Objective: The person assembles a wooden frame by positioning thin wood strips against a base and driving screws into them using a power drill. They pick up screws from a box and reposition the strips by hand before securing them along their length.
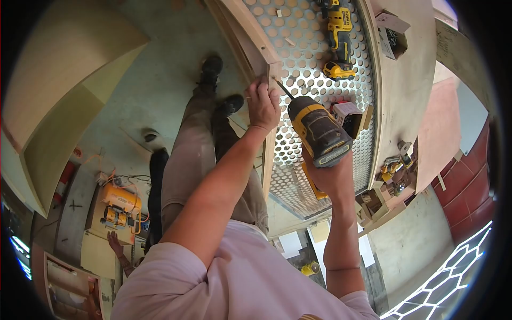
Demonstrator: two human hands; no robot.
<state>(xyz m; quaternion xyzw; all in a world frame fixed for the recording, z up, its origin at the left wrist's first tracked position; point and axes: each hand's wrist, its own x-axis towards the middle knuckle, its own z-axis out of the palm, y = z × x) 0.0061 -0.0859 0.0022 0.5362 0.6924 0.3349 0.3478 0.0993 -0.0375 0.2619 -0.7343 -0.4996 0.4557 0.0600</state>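
My right hand (332, 173) is wrapped round the handle of a yellow and black cordless drill (318, 128). The drill's long bit points up and left, its tip at or very near a screw or hole in the wooden frame (274, 72). Beside that spot, my left hand (262, 106) grips the wooden frame, fingers curled over its edge. Below the frame's inner side lies a perforated metal sheet (290, 154). A small open box (348, 116) sits on the sheet, partly behind the drill.
A second yellow power tool (340, 40) lies on the sheet. Farther right are a box of screws (392, 36) and tools with wood scraps (392, 170). At the lower left are an orange compressor (121, 201) and another person's hand (114, 242). Another person's shoe (150, 136) shows near my legs.
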